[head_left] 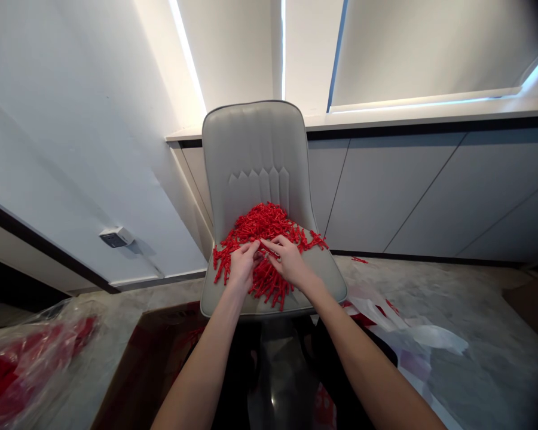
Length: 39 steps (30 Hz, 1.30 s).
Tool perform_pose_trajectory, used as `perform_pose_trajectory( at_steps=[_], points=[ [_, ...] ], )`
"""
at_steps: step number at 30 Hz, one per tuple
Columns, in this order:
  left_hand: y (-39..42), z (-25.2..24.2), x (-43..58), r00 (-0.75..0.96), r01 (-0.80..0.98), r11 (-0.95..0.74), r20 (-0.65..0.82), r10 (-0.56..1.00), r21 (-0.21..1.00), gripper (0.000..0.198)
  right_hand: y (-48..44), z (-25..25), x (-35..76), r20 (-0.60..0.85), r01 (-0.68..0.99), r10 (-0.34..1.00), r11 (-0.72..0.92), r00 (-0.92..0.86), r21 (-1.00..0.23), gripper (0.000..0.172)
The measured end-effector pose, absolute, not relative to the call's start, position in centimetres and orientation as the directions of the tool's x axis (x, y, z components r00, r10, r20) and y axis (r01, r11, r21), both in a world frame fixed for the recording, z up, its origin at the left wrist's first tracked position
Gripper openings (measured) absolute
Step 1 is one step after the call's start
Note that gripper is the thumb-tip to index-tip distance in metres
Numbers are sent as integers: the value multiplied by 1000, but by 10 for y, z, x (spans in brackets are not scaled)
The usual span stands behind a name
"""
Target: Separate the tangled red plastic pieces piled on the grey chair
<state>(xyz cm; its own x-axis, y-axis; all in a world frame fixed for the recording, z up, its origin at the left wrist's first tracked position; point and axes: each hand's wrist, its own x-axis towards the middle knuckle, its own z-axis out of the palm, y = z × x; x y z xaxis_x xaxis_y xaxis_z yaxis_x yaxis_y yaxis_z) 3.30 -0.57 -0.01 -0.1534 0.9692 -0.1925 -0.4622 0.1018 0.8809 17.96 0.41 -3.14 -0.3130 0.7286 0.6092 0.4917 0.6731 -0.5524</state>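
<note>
A heap of small red stick-like pieces point(264, 221), some looking knotted or branched, covers much of a grey padded chair seat point(327, 275). Over the heap, my left hand point(244, 263) has thumb and fingers pinched together on one small red piece point(260, 243). My right hand point(287, 258) meets it from the other side, its thumb and forefinger closed at the same piece. The two sets of fingertips nearly touch. Most of that piece is hidden by the fingers, and its exact kind is too small to make out.
Below the chair's left front stands an open cardboard box point(130, 358) with red pieces inside. Clear plastic bags with red contents point(31, 364) lie at left. White and red plastic wrapping point(407, 334) is on the floor at right, near a stray red piece point(359, 260).
</note>
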Motion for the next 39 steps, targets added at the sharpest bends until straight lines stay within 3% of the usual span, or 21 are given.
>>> perform_pose_trajectory(
  at_steps=[5, 9, 16, 20, 33, 39],
  points=[
    [-7, 4, 32, -120, -219, -90, 64, 991, 971, 24, -5, -20, 177, 562, 359, 818, 565, -124, -743, 37],
    [-11, 9, 36, 15, -69, -225, 226, 974, 972, 26, -7, -10, 178, 479, 132, 877, 478, -29, -868, 24],
    [-12, 8, 39, -20, -88, -223, 222, 975, 971, 29, -7, -10, 168, 397, -116, 914, 405, 87, -907, 22],
    [-12, 5, 40, -52, -106, -164, 160, 986, 981, 32, -8, -12, 164, 371, -135, 917, 390, 144, -911, 22],
    [-14, 1, 48, -152, 104, -294, 307, 939, 950, 18, -8, -15, 161, 368, -110, 910, 393, 191, -913, 19],
    [-14, 2, 48, -175, 2, -265, 261, 949, 964, 22, -10, -16, 159, 409, 86, 898, 400, 162, -912, 28]
  ],
)
